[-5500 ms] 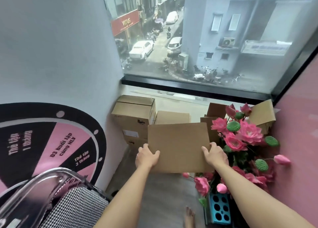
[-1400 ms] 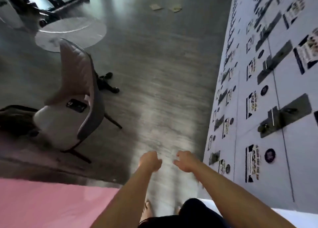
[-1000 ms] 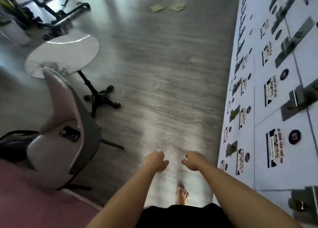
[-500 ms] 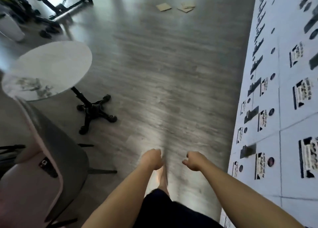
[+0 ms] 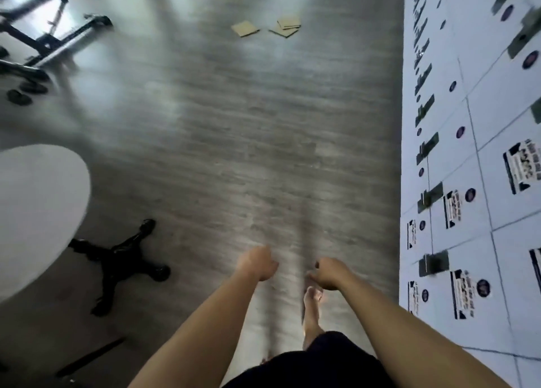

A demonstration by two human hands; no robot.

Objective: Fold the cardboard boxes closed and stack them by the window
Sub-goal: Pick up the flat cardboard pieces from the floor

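Both hands, the left hand (image 5: 257,263) and right hand (image 5: 329,273), are held out low in the frame, loosely curled and holding nothing, while flattened cardboard pieces (image 5: 288,26) are seen on the grey floor (image 5: 234,138) at top centre.

Up near the top centre of the frame lie my flattened cardboard pieces (image 5: 265,27), tan and unfolded, flat on the grey wood floor (image 5: 234,141). One square sheet sits alone on the left; just to its right a few overlap in a loose pile (too blurred to count).
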